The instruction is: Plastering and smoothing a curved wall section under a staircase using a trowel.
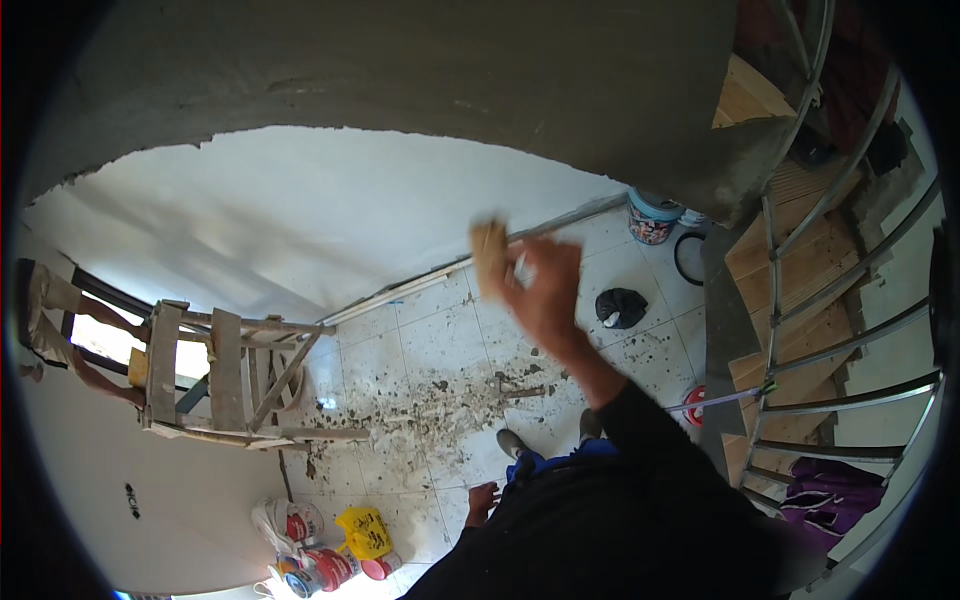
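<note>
Head view, and up goes the right hand [545, 295], raised in mid-picture with a tan block [489, 258]! Both blur, but the fingers look clamped on the block, which shows against the foot of the white wall [350, 215]. Grey plaster [420, 70] sweeps across the top, its lower edge ragged. Down by the body hangs the left hand [483, 498], nearest the tiled floor [425, 350]; whether its fingers are together, I cannot tell. And look at that floor: debris [430, 415] scattered just ahead of the person's shoes [510, 443]! Over on the left, a co-worker's bare legs [110, 385] meet the wooden scaffold [161, 370]. On the right, a black bag [622, 309] lies near the stairs [790, 270], a patterned bucket [652, 222] beyond it.
</note>
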Demonstrator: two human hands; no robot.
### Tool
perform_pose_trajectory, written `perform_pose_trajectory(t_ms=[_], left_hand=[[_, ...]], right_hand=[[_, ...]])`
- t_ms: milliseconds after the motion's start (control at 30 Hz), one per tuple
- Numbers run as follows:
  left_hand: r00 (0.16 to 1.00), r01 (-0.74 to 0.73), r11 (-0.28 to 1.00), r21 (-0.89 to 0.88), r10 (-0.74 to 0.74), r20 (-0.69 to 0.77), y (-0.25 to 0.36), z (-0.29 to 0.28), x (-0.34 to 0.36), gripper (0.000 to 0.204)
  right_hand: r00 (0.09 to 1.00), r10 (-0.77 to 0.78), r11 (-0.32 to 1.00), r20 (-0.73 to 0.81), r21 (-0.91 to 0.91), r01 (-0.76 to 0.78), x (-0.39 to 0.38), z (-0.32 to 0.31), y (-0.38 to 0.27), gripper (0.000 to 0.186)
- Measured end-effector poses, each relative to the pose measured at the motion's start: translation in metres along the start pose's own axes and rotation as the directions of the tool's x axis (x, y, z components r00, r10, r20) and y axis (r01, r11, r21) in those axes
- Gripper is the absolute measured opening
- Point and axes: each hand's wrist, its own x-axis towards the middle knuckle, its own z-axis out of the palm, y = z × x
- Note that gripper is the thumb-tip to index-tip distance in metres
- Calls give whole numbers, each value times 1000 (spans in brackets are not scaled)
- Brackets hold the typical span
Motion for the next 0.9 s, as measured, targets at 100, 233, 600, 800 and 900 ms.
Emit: perform_pose_trajectory(t_ms=[100, 233, 600, 800, 900], left_hand=[[999, -50, 999, 6, 50, 2, -7, -2, 6, 30], [955, 267, 838, -476, -297, 14, 22, -2, 12, 32], [992, -21, 987, -157, 2, -124, 84, -7, 86, 28], [968, -168, 977, -129, 139, -209, 162, 11, 99, 30], [959, -185, 982, -49, 169, -227, 162, 22, 89, 28]], right_hand=[[939, 80, 993, 335, 53, -103, -113, 8, 4, 18], [894, 157, 977, 419, 65, -202, -151, -37, 41, 16], [905, -418, 871, -73, -315, 377, 115, -133, 30, 24], [843, -537, 795, 28, -319, 516, 164, -110, 10, 26], [902, -432, 836, 11, -370, 405, 135, -124, 53, 24]])
